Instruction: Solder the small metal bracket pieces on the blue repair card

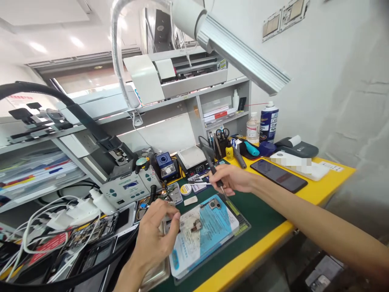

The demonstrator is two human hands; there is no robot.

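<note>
My right hand (227,178) is wrapped round a dark soldering iron (209,160), whose metal end points down above the back right of a blue and white booklet (209,239). On the booklet lie a small brownish metal part (196,225) and a grey metal piece (214,204). At the booklet's left edge is my left hand (158,231), its fingers bent and thumb apart from them, with nothing visible between them. A small white pad (190,200) lies behind the booklet on the green mat (264,219).
A phone (279,175) and a spray can (269,123) stand or lie at the right. White cables (27,235) and circuit boards crowd the left. Behind are a hot-air station (129,188) and a hot plate (191,158). A lamp (243,52) hangs overhead.
</note>
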